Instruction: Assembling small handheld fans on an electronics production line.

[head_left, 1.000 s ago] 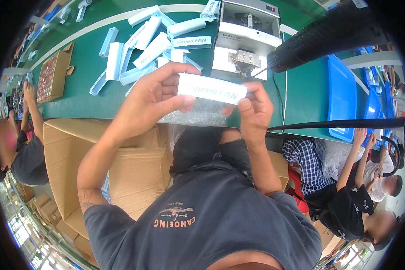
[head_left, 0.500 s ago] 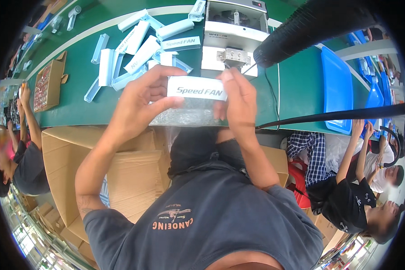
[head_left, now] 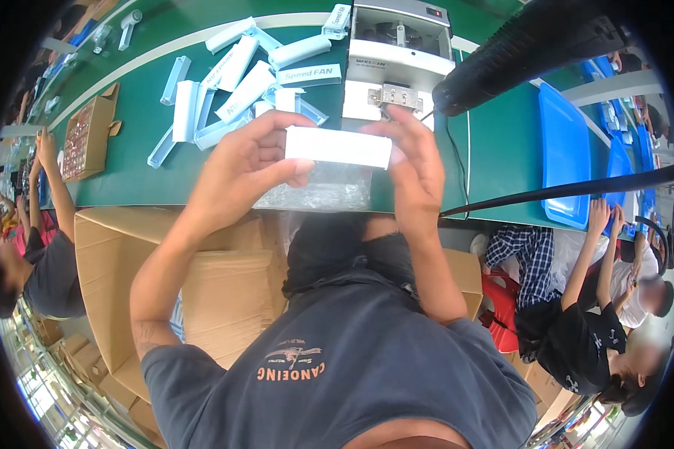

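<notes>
One white box: left hand and right hand fingers are grasping its ends; about ten boxes are lying beyond the fingers on the table.

factory packing line, green bench

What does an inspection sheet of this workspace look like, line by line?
Surface: green table, mostly covered at the far side.
Job's things: long white box held level between both hands; clear plastic bag lies under it.
Clutter: pile of white boxes; open brown carton; grey machine; blue tray.
Hands: left hand and right hand each grip one end of the box.
Cables: black cable runs across the table.
Surroundings: cardboard boxes below; other people seated on both sides.
</notes>
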Available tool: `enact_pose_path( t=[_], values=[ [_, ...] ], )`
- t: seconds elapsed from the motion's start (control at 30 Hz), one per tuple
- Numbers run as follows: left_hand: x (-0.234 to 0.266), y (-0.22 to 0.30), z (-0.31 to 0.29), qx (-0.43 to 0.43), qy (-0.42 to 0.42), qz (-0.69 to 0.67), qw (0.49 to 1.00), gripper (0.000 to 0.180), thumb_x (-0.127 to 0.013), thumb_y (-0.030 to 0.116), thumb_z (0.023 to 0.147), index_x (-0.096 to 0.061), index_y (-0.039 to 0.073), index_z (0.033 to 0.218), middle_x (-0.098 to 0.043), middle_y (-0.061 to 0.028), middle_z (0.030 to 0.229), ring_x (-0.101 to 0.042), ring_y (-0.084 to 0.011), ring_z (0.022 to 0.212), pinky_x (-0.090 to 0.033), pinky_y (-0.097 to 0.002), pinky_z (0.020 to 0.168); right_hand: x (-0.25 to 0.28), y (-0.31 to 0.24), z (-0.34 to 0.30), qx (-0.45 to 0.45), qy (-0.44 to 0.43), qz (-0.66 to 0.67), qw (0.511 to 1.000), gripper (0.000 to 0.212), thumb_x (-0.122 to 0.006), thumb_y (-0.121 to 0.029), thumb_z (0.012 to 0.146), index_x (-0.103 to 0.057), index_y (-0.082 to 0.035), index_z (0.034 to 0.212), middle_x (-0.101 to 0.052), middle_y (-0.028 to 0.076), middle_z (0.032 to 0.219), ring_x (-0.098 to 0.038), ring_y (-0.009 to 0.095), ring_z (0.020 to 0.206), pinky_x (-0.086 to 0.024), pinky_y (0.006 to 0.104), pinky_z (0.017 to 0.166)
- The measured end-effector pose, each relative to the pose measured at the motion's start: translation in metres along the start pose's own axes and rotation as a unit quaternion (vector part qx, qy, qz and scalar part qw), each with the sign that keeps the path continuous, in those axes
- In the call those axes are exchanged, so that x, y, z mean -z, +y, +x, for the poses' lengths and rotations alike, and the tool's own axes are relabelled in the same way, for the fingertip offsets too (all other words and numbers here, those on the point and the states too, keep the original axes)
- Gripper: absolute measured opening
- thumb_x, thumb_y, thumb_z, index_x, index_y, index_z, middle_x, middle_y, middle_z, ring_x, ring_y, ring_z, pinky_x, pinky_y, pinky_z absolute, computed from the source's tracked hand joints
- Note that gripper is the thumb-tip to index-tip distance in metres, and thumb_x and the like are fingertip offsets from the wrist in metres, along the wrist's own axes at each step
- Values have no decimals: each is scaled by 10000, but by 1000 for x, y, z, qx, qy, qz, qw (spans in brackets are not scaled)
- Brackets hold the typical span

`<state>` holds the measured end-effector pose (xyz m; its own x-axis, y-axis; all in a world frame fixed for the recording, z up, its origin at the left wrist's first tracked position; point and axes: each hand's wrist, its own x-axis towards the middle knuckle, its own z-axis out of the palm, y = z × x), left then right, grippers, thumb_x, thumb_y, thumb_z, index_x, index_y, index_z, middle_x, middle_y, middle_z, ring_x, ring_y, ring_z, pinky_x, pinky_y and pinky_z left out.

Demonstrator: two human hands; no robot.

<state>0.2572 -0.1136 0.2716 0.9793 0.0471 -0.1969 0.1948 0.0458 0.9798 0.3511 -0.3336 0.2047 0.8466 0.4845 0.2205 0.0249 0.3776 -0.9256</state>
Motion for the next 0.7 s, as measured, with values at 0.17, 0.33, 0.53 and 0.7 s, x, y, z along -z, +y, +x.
enact_pose_path(
  t=[0.17,0.33,0.53,0.7],
  values=[
    [-2,1,-4,-11,11,24,1000,466,-761,18,895,-570,-1,1319,-680,-60,1098,-639,-110,893,-526,-268,814,-7,-3,-7,-20,-52,10,998,374,-512,-107,1065,-513,44,1407,-673,169,1182,-681,194,1000,-589,338,840],
    [0,-3,-3,-122,15,84,989,528,-807,-13,835,-596,40,1315,-649,-16,1006,-592,-84,874,-496,-260,798,-4,9,-5,-202,-60,211,954,299,-523,-134,1082,-620,69,1278,-703,123,1013,-667,153,846,-557,295,727],
    [7,7,-5,-124,27,292,948,546,-870,288,810,-620,34,1223,-706,-113,1098,-665,-227,928,-527,-351,786,-14,14,-9,-180,-15,107,978,233,-588,-93,1049,-650,18,1243,-689,93,1007,-626,116,812,-509,270,680],
    [-3,-14,7,-88,-118,483,863,534,-725,282,934,-521,76,1382,-681,-271,1147,-650,-503,1006,-519,-540,840,-3,23,-14,-41,-44,-132,989,305,-684,-52,969,-644,-14,1269,-673,23,1093,-616,100,945,-531,269,804]
  ],
)
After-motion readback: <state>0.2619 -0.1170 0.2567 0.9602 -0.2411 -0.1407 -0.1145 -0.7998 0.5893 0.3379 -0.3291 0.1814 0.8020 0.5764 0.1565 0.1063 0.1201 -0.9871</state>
